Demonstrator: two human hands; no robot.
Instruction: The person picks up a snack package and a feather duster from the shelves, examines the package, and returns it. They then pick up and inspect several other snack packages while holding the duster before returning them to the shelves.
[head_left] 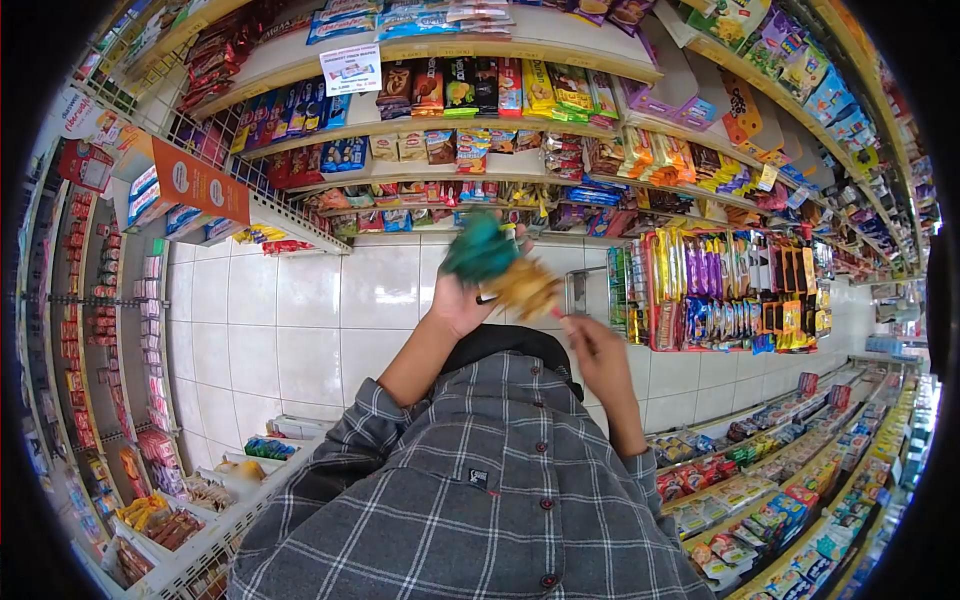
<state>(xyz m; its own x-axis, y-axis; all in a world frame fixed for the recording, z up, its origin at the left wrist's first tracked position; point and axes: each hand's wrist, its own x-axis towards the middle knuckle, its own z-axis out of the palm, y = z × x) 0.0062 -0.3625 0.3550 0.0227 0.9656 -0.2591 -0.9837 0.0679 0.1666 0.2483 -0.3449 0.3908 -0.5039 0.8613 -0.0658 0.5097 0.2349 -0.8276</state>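
Near the middle of the view, my left hand (462, 305) holds a blurred bundle with a teal part (478, 248) and a golden-brown part (527, 290). It looks like a feather duster, though motion smears its outline. My right hand (597, 350) is closed at the lower right of the golden-brown part, around a thin reddish handle end (557, 313). Both hands are in front of my checked shirt, above the tiled floor.
Shelves of packaged snacks (460, 125) run across the front. A rack of colourful bars (735, 290) stands at the right. An orange display box (190, 180) is at the left, with trays of sweets (165, 525) lower left. More shelves (790, 470) fill the lower right.
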